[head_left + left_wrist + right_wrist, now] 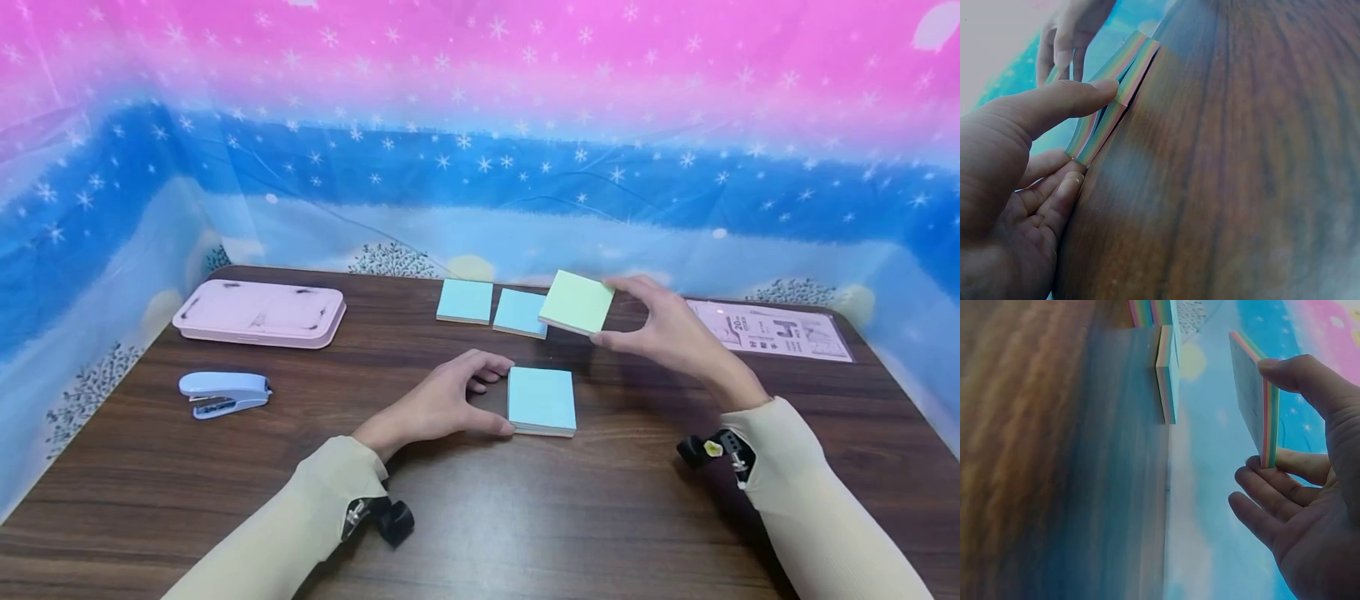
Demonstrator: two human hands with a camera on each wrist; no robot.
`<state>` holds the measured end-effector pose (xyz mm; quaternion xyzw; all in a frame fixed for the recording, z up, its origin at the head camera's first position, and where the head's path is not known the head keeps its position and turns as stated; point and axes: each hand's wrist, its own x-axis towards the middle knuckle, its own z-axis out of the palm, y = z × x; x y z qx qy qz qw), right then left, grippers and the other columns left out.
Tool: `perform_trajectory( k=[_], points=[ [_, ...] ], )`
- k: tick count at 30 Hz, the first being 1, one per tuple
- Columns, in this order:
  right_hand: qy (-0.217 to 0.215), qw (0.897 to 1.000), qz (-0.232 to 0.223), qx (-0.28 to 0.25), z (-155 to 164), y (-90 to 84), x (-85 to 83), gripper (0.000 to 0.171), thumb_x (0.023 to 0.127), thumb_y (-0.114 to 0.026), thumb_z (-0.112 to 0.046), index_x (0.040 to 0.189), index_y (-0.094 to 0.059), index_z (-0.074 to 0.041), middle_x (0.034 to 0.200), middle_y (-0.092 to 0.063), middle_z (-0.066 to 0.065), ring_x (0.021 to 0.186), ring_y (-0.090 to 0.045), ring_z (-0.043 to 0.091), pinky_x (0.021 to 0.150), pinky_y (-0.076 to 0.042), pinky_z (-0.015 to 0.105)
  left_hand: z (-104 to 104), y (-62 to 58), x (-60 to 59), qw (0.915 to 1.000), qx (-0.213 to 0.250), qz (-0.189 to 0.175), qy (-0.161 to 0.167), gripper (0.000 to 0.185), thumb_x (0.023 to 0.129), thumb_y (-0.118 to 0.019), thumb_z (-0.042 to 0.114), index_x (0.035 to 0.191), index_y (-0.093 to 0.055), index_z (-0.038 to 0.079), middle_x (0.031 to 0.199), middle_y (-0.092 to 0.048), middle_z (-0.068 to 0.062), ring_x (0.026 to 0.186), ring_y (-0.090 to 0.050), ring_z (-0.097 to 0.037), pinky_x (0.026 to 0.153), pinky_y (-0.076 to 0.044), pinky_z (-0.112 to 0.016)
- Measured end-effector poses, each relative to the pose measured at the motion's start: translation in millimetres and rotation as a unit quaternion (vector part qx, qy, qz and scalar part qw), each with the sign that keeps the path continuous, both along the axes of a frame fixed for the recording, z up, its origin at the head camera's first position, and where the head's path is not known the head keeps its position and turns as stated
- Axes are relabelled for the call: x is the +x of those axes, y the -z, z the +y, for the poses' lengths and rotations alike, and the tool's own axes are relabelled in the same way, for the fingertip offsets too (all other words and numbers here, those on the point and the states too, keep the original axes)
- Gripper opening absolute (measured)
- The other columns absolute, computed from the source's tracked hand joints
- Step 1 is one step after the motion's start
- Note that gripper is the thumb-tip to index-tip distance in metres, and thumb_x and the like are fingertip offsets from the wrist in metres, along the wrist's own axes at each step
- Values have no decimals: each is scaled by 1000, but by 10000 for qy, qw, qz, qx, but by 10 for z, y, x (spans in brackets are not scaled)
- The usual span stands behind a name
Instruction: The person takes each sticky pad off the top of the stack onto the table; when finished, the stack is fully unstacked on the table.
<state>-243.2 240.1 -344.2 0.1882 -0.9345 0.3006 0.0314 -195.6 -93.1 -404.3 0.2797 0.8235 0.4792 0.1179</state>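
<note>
Right hand (667, 333) — fingers pinched round green pad (576, 302), aloft

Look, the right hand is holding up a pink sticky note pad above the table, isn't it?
Not quite. The right hand is holding a sticky note pad above the table, but its top is green, not pink. The head view shows it.

Green sticky-note pad (576, 302): square, rainbow-layered edges, pinched by right hand (670, 333) between thumb and fingers, lifted clear of the desk (600, 500), tilted, toward the back edge, right of centre.

Blue sticky-note pad (542, 401): same build, lying flat mid-desk. Left hand (442, 404) grips its left edge, thumb at the near corner, fingers at the far one.
</note>
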Motion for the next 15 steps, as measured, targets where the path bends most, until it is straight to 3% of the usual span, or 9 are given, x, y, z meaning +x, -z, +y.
perform_trajectory(
  k=[9, 15],
  points=[
    [157, 9990, -315, -287, 18, 40, -119, 81, 86, -90, -40, 154, -54, -12, 157, -48, 14, 144, -41, 39, 115, -34, 68, -29, -4, 18, 9999, -129, -53, -47, 74, 81, -94, 25, 146, -60, 11, 138, -60, -1, 125, -57, -19, 108, -49, -36],
    [179, 9987, -388, -282, 103, 78, -171, 83, 86, -89, -39, 154, -53, -8, 158, -47, 16, 144, -40, 40, 114, -35, 66, -13, -8, 7, 9999, -120, -18, 2, 75, 82, -93, 25, 147, -59, 10, 139, -59, -1, 126, -57, -19, 108, -49, -36]
  ],
)
